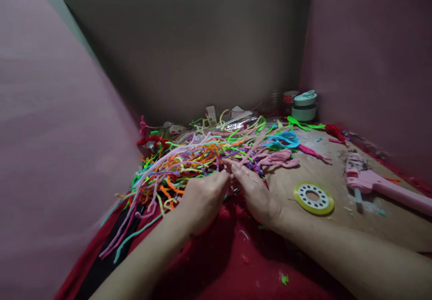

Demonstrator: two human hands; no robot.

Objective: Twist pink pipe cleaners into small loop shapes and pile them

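My left hand [205, 197] is closed in a pinch, its fingertips meeting those of my right hand [256, 194]. From between them a pale pink pipe cleaner [250, 152] slants up to the right, and both hands grip its lower end. The fingers cover the exact spot where it is held. Just beyond the hands spreads a tangled heap of pipe cleaners [199, 149] in orange, purple, green, yellow and pink. Beside my right hand lie a looped pink bundle [279, 158] and a blue bundle [284, 140].
On the brown board [332, 228] to the right sit a yellow tape roll [313, 198] and a pink hot glue gun [381, 185]. A mint-green container [304, 106] stands at the back. Red cloth [232, 255] covers the near side, and walls enclose the sides and back.
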